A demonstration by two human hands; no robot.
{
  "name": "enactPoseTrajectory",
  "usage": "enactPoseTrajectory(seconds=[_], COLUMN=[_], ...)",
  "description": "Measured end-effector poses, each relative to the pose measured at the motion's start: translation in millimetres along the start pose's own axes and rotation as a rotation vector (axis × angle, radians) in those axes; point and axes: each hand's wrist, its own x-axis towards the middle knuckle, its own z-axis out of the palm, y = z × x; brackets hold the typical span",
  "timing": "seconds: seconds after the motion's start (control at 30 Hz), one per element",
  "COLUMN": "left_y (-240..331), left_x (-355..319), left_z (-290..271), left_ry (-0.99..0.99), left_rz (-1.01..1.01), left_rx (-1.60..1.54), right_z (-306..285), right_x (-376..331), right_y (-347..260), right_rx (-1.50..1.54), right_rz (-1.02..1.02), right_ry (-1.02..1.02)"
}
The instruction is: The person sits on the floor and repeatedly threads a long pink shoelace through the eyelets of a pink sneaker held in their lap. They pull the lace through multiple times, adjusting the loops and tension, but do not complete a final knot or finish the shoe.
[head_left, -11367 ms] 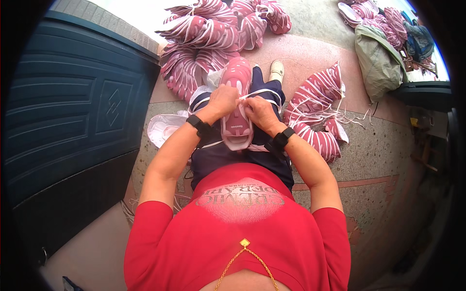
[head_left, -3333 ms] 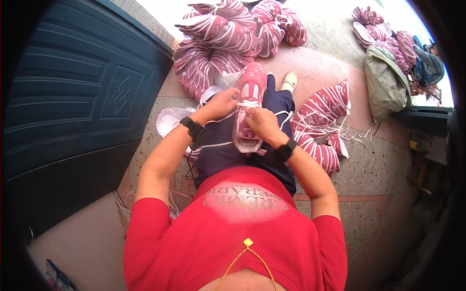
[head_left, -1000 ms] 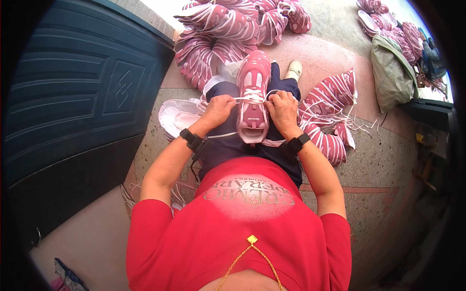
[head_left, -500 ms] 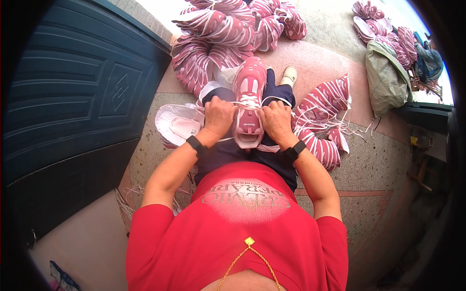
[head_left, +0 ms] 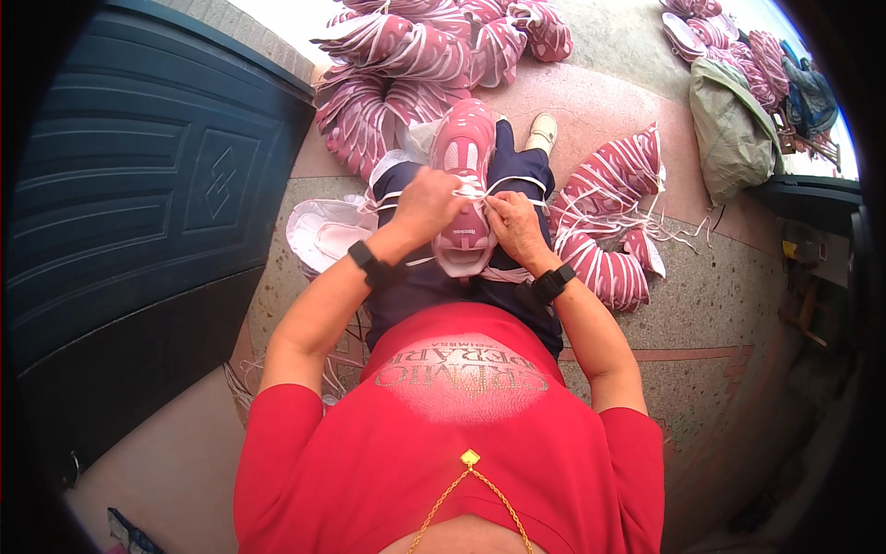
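Observation:
A pink sneaker upper point(head_left: 464, 152) rests on my lap between my knees, its toe pointing away from me. White lace point(head_left: 471, 191) crosses its front, with loose lengths running out to both sides. My left hand point(head_left: 427, 205) is closed on the lace at the left side of the upper, its fingers slightly blurred. On the other side, my right hand point(head_left: 519, 228) pinches the lace between thumb and forefinger, close to the lacing. Both hands are near each other over the middle of the upper.
Stacked pink-and-white uppers point(head_left: 397, 92) stand ahead on the floor. To the right lies a curved row of laced uppers point(head_left: 609, 185); a pale upper point(head_left: 323, 231) is at the left. Further off are a greenish sack point(head_left: 734, 129) and more uppers. A dark blue door point(head_left: 157, 185) stands at left.
My hands have come closer together over the lacing, the left one moving up and right. The lace is drawn in between them. The whole view has shifted slightly.

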Motion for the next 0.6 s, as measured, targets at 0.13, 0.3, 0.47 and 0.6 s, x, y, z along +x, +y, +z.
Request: enactPoseTrajectory(seconds=[0.13,0.3,0.47,0.6], left_y=[3.6,-7.4,-14.0,-5.7], left_x=[35.3,46.4,61.3,76.7], left_z=[13.6,8.0,-14.1,-11.8], left_ry=[-0.456,-0.38,-0.342,-0.513], left_rz=[0.085,-0.196,-0.589,-0.684], left_rx=[0.238,-0.295,-0.929,-0.94], right_z=[3.2,-6.9,-5.6,-58.4], right_x=[0.2,10.0,24.1,46.4], right_y=[-5.2,-17.2,-20.8,-51.5], right_rx=[0.144,-0.171,-0.48,0.0], right_rz=[0.055,-0.151,-0.348,-0.342], right_ry=[0.092,0.023,-0.072,0.18])
